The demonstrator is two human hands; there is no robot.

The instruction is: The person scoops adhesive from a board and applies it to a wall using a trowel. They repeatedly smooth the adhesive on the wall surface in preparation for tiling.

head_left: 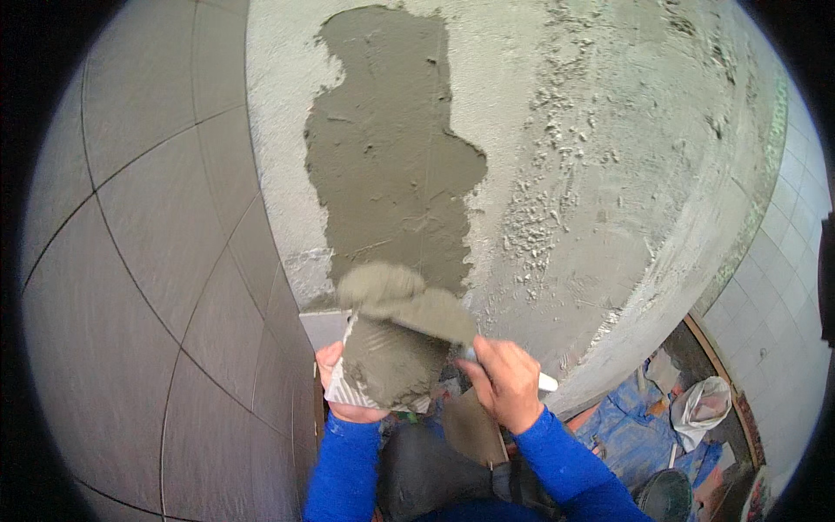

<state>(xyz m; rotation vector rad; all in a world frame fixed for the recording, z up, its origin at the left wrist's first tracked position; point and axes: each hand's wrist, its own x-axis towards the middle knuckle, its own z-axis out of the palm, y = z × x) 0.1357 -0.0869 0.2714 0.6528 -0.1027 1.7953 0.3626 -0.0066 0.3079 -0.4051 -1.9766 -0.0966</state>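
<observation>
My left hand [357, 412] is closed on a square tile [344, 388], holding it with its ribbed white back facing up. Wet grey mortar [391, 364] covers most of that back. In my right hand [510, 383] is a trowel with a white handle [547, 383]. Its blade lies over the tile's far edge, hidden under a thick heap of mortar [383, 287] that is slightly blurred. Just beyond, a tall patch of darker wet mortar [391, 165] is spread on the rough wall [504, 78].
Large grey tiles [130, 261] cover the surface on the left. At the lower right lie a crumpled blue sheet [626, 426], a white bag [701, 409] and a dark bucket [666, 496]. Pale tiles [774, 278] line the far right. A brownish board [472, 428] is below my hands.
</observation>
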